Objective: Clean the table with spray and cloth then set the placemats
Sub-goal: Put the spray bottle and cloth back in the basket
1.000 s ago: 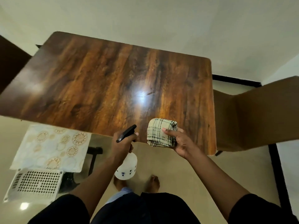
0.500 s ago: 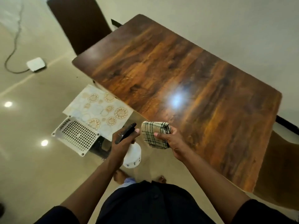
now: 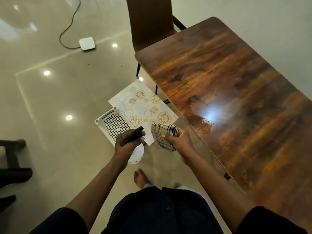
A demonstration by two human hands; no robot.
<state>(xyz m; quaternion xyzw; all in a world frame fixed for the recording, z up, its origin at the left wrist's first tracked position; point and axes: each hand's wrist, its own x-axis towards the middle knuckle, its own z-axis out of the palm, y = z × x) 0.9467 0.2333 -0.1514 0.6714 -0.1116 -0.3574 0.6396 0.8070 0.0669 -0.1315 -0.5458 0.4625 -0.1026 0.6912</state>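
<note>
My left hand (image 3: 127,143) grips a white spray bottle (image 3: 137,154) with a black trigger head, held over the floor left of the table. My right hand (image 3: 179,141) holds a folded checked cloth (image 3: 163,136) just off the table's near-left edge. The dark wooden table (image 3: 236,92) runs along the right, glossy with a light glare on it. Patterned placemats (image 3: 143,107) with round gold and blue motifs lie on a white perforated tray (image 3: 112,124) below and ahead of my hands.
A brown chair (image 3: 148,22) stands at the table's far end. A white box (image 3: 87,43) with a cable lies on the shiny tiled floor. Dark furniture legs (image 3: 13,166) show at the left edge. My bare foot (image 3: 140,179) is below my hands.
The view has swung left, so the table now lies to the right. Both hands, with bottle and cloth, have come off the table edge and hang over the placemats and tray.
</note>
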